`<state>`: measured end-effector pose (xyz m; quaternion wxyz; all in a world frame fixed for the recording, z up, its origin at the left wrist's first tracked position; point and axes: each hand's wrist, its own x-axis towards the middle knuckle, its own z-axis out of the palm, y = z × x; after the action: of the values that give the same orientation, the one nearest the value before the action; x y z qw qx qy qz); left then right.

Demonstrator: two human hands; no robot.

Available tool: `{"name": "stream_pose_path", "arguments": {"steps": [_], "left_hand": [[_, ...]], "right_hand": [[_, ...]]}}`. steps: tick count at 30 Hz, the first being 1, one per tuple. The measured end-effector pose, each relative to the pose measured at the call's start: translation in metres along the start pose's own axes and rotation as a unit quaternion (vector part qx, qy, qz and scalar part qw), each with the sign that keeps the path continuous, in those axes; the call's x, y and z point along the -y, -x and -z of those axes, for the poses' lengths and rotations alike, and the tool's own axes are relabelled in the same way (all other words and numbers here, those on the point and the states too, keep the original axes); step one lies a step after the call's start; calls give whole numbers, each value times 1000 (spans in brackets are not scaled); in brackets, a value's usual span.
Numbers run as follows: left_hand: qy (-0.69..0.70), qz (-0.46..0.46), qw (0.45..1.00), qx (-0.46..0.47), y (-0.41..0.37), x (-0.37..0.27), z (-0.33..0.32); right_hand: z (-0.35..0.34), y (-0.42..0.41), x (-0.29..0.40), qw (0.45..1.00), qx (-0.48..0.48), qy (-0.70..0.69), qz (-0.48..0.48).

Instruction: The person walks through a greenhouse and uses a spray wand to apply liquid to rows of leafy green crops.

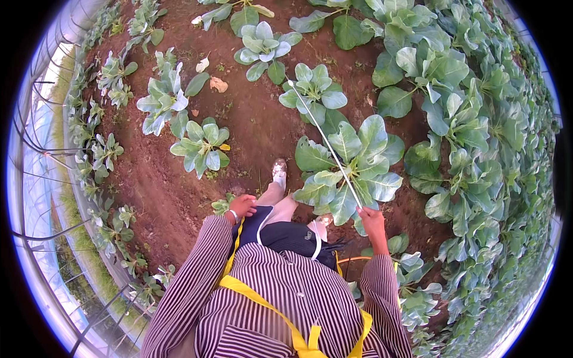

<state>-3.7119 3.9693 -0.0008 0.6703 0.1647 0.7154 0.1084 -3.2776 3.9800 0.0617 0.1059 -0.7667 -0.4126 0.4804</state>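
Observation:
My right hand (372,222) is closed around the near end of a thin white wand (323,134), probably a spray lance. The wand slants up and left over a large leafy cabbage-type plant (353,168). Its pale tip lies over a smaller plant (314,87) of the same kind. No spray can be made out. In front of my left hip, my left hand (243,207) has its fingers loosely bent and nothing visible in it; the palm is hidden. Behind my right wrist runs an orange hose (354,258), partly covered by my arm and clothing.
Dense leafy plants (483,125) fill the right side. Smaller plants (203,147) grow spaced out on brown soil (250,116) to the left. Curved metal framing (20,179) and plastic sheeting (42,134) bound the far left. Yellow straps (264,306) cross my striped shirt.

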Motion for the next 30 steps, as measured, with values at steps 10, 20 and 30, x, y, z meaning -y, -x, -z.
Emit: {"name": "stream_pose_path", "arguments": {"steps": [10, 20, 30], "left_hand": [[80, 71, 994, -32, -56, -9, 123], [82, -3, 996, -20, -82, -73, 131], [-7, 36, 999, -17, -76, -105, 132]], "right_hand": [[-9, 19, 41, 999, -5, -21, -44], [-8, 35, 78, 993, 4, -39, -112], [-4, 24, 69, 994, 3, -56, -89]]}}
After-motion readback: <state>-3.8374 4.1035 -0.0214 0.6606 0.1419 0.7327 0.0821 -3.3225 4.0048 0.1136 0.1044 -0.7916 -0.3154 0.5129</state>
